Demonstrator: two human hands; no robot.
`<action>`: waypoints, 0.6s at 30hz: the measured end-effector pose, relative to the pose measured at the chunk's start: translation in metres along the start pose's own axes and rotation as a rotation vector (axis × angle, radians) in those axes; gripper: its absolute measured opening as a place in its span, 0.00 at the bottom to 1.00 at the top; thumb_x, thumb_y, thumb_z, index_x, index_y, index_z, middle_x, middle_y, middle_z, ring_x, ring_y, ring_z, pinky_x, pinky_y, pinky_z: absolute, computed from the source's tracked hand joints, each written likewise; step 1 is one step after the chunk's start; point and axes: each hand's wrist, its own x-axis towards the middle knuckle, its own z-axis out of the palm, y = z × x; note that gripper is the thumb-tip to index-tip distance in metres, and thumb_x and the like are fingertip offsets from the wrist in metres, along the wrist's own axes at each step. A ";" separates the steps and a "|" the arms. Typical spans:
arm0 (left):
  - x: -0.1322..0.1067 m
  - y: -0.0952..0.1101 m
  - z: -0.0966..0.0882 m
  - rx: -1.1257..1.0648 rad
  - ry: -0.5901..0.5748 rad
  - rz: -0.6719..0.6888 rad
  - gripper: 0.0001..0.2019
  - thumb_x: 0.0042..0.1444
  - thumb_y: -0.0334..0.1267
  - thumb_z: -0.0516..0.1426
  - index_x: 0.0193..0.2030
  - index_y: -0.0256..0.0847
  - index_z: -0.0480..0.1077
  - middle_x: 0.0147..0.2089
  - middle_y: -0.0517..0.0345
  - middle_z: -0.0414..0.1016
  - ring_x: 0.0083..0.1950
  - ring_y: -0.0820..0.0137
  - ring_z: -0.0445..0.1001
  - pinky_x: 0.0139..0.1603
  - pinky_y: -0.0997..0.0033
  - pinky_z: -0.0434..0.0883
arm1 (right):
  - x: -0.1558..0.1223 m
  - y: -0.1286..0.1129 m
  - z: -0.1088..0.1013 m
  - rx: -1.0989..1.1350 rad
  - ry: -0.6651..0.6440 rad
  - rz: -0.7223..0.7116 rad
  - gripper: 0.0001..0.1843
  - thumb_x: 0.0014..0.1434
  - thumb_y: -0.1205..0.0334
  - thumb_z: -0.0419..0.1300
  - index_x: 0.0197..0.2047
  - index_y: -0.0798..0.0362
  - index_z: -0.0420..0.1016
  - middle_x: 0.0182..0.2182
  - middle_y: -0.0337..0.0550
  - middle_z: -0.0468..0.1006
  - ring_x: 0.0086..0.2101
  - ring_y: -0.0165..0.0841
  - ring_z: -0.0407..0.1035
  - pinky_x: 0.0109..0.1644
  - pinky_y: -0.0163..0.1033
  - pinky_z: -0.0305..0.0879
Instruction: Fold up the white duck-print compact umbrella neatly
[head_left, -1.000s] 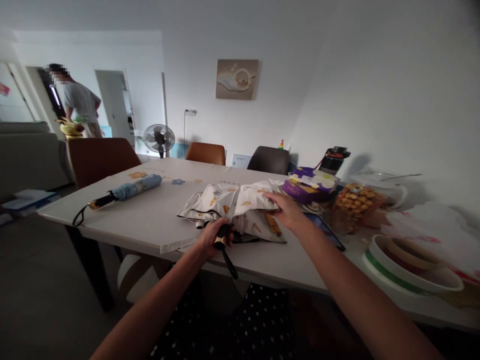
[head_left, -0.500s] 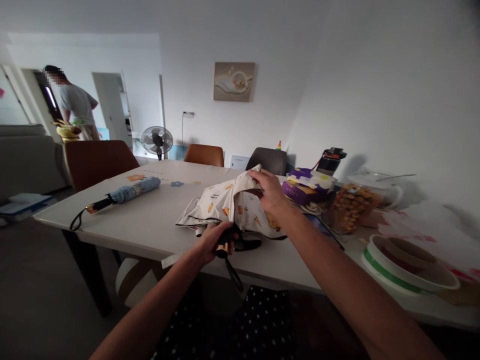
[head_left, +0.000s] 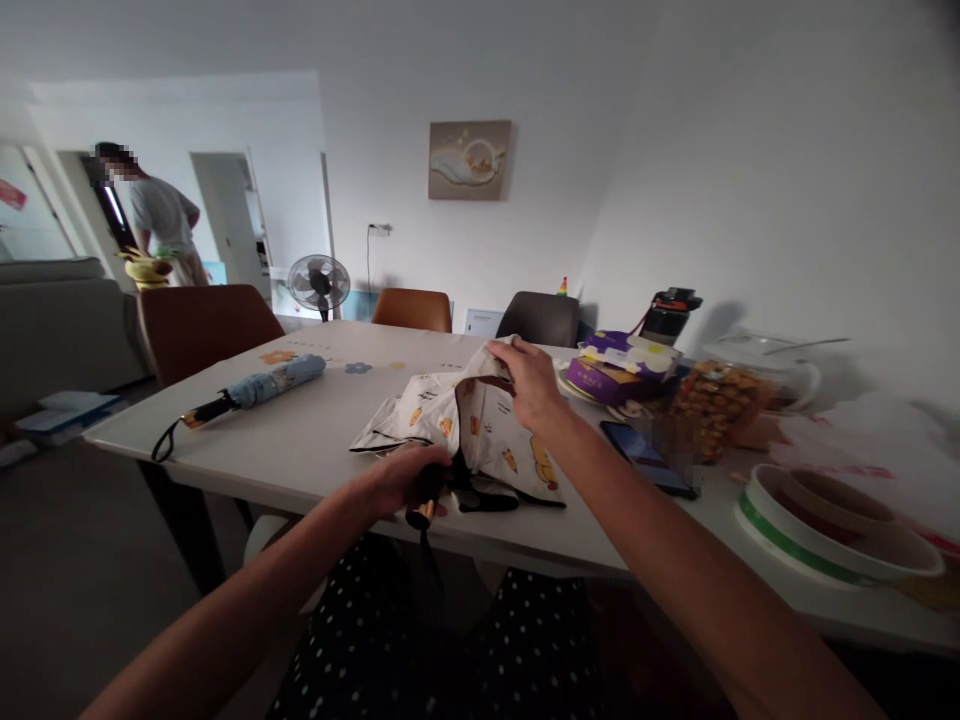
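Observation:
A white umbrella [head_left: 431, 405] with small cartoon prints and dark edging lies loosely folded over the near side of the table. My left hand [head_left: 401, 478] is wrapped round its black handle, whose gold-coloured end and wrist strap hang toward the table edge. Between thumb and fingers, my right hand [head_left: 525, 378] pinches a fold of the canopy and holds it raised. A black strap-like piece sticks out under the cloth. Farther left on the table rests a rolled blue umbrella [head_left: 277, 382] with a dark handle and a loop.
To the right are a phone [head_left: 645, 458], a purple box [head_left: 611, 370], a black bottle [head_left: 667, 318], a container of brown snacks [head_left: 720, 405], a glass pitcher [head_left: 795, 375] and bowls [head_left: 795, 545]. Chairs [head_left: 412, 310] surround the table [head_left: 292, 450]. A person [head_left: 161, 220] stands far left.
My left hand has drawn the handle slightly left and toward me. My right hand has shifted a little left with the raised fold, and the canopy opening looks wider.

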 end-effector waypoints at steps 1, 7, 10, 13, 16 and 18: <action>-0.001 0.001 0.000 0.026 -0.006 -0.019 0.08 0.45 0.37 0.61 0.28 0.35 0.67 0.23 0.59 0.69 0.19 0.75 0.66 0.21 0.71 0.71 | -0.001 0.001 0.003 0.011 0.011 0.004 0.12 0.41 0.57 0.62 0.22 0.53 0.63 0.17 0.32 0.64 0.22 0.25 0.62 0.26 0.31 0.61; 0.006 0.001 0.015 0.263 0.167 0.026 0.16 0.41 0.47 0.64 0.26 0.36 0.66 0.19 0.61 0.66 0.16 0.74 0.63 0.16 0.72 0.67 | -0.008 0.000 0.027 0.094 -0.037 0.100 0.09 0.39 0.59 0.62 0.21 0.54 0.67 0.19 0.34 0.66 0.22 0.26 0.62 0.25 0.33 0.65; 0.010 0.000 0.022 0.298 0.210 0.044 0.14 0.46 0.45 0.60 0.23 0.38 0.64 0.15 0.63 0.62 0.14 0.75 0.60 0.14 0.75 0.63 | -0.009 -0.001 0.032 0.082 -0.074 0.120 0.08 0.40 0.60 0.62 0.22 0.55 0.68 0.19 0.35 0.66 0.22 0.26 0.62 0.24 0.32 0.66; 0.011 -0.003 0.026 0.314 0.251 0.074 0.12 0.51 0.42 0.56 0.22 0.40 0.61 0.13 0.64 0.59 0.11 0.76 0.57 0.10 0.77 0.56 | -0.006 -0.002 0.031 0.084 -0.077 0.127 0.08 0.38 0.62 0.63 0.21 0.56 0.68 0.18 0.35 0.66 0.21 0.25 0.62 0.24 0.32 0.66; 0.011 -0.007 0.028 0.307 0.326 0.117 0.10 0.51 0.40 0.55 0.23 0.41 0.60 0.14 0.65 0.59 0.11 0.75 0.58 0.10 0.78 0.53 | -0.001 -0.002 0.026 0.047 -0.082 0.105 0.08 0.38 0.62 0.63 0.20 0.56 0.68 0.17 0.34 0.65 0.20 0.25 0.61 0.23 0.31 0.65; 0.011 -0.009 0.029 0.265 0.319 0.138 0.10 0.52 0.39 0.55 0.23 0.41 0.59 0.14 0.65 0.60 0.12 0.76 0.59 0.10 0.78 0.54 | 0.002 -0.001 0.024 0.028 -0.092 0.097 0.08 0.38 0.62 0.63 0.20 0.56 0.68 0.17 0.34 0.65 0.20 0.25 0.62 0.23 0.32 0.65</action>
